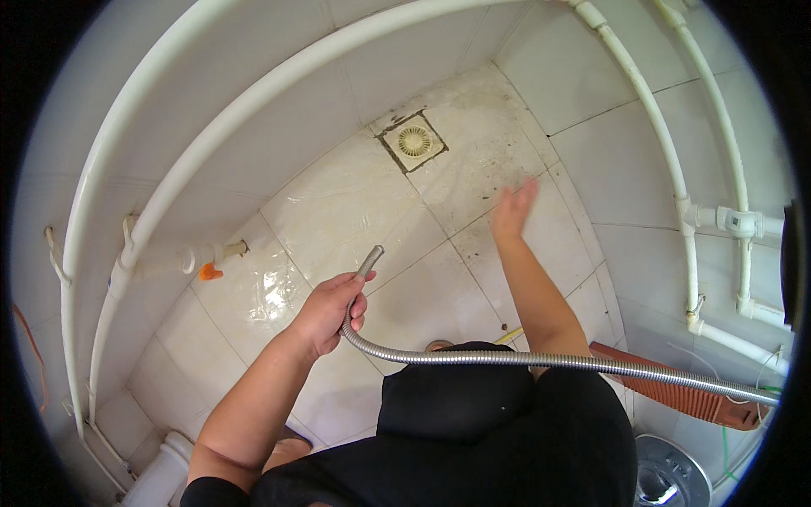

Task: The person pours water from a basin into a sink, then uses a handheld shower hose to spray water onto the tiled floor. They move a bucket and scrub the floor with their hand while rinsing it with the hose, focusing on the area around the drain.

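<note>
My left hand (328, 311) grips a flexible metal hose (541, 360) near its open end, which points toward the wet tiled floor (338, 211). The hose runs from my fist across my dark clothing to the right edge. My right hand (514, 209) is stretched out low over the floor, fingers apart and blurred, holding nothing, just right of a square floor drain (413, 141) with a round grate. The tiles around that hand are stained and speckled with dirt.
White pipes (253, 93) curve along the tiled walls on the left and right (680, 194). A small tap with an orange handle (209, 271) sticks out at the left. A red-brown ridged board (676, 393) and a shiny metal basin (667, 477) sit at lower right.
</note>
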A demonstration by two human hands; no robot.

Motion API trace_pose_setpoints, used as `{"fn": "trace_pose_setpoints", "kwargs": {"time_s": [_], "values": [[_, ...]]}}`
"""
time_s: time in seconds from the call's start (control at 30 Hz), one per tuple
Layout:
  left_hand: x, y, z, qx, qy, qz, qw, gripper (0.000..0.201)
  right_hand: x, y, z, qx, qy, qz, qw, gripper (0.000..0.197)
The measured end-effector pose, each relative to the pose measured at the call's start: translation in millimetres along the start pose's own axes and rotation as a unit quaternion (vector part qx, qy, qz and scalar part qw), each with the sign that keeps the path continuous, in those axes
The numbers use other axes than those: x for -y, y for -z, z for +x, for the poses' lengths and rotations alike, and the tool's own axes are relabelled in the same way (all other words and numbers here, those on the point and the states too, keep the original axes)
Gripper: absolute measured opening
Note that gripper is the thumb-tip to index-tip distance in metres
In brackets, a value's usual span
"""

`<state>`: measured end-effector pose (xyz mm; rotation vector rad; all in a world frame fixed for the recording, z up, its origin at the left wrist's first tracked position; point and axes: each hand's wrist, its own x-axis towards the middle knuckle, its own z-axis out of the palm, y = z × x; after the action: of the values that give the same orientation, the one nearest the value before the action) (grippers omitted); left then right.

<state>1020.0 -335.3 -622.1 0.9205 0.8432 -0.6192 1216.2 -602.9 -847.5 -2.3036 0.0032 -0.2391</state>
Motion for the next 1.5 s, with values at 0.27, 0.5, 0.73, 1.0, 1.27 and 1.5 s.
{"fn": "trace_pose_setpoints", "kwargs": {"time_s": [0.27,0.5,0.73,1.0,1.27,1.5], "values": [[42.9,43.0,-34.5,-0.048,0.072,-0.06,0.994,0.031,-10.1,21.3,-144.7,0.125,0.062,-0.283,0.949,0.09],[60.3,76.7,-63.2,-0.082,0.053,-0.133,0.986,0.028,114.4,-109.0,-56.4,0.155,0.083,-0.011,0.984,0.075],[66.0,87.1,-107.7,-0.117,0.039,-0.19,0.974,0.032,152.8,-88.9,-231.3,0.568,0.511,-0.077,0.64,0.047],[67.5,91.9,-138.6,-0.157,-0.016,-0.292,0.943,0.034,158.7,-132.4,-231.6,0.644,0.559,-0.02,0.521,0.055],[59.6,106.9,-132.5,-0.126,-0.074,-0.313,0.938,0.037,210.0,-158.1,-83.1,0.424,0.473,-0.297,0.713,0.053],[50.8,99.1,-124.5,-0.147,-0.095,-0.349,0.921,0.035,213.6,-154.5,-252.4,0.624,0.593,-0.007,0.509,0.04]]}}
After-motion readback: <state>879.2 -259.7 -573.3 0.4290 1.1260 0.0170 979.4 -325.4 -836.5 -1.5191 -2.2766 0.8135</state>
